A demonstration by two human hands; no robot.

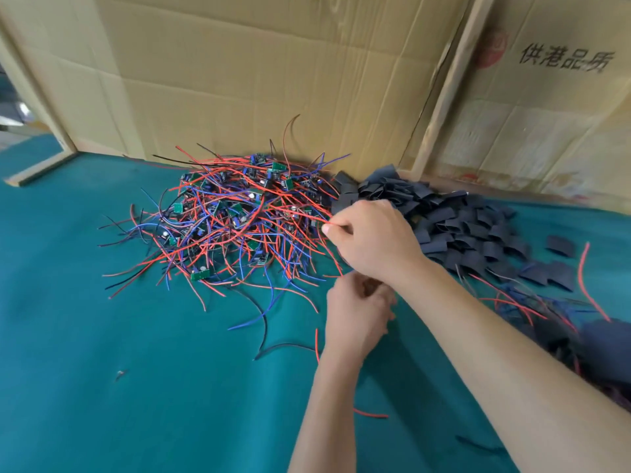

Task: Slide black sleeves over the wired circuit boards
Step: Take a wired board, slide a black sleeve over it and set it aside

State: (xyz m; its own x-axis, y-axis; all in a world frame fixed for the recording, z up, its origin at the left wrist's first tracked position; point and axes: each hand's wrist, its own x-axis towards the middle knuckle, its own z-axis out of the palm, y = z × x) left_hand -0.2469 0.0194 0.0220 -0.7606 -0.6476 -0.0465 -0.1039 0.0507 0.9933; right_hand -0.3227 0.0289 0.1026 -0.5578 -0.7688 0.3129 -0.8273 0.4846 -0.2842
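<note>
1. Nearest, the left hand [356, 319] sits curled low over the green cloth [102, 387]; its fingers close toward something under the right wrist, but what it holds, if anything, is hidden, so I cannot tell its grip.
2. Just beyond and above it, the right hand [374, 238] pinches a red wire [307, 215] between thumb and forefinger; the wire runs left into the tangle.
3. To the right, near the right forearm, lies a heap that looks like already sleeved boards [601, 349], wires trailing out.
4. Farther on, the pile of wired circuit boards [225, 220] spreads left of the hands, and the pile of black sleeves [457, 220] lies right of them, the two touching at the back.
5. Risk, as I judge it: the pinched wire is woven through many others, so drawing it out could drag neighbouring boards along, scatter the pile, or strain a solder joint.
6. Farthest, cardboard panels [256, 70] stand as a wall; the right one carries printed Chinese characters [565, 58], seemingly "供港品质", beside a faded red round mark.
</note>
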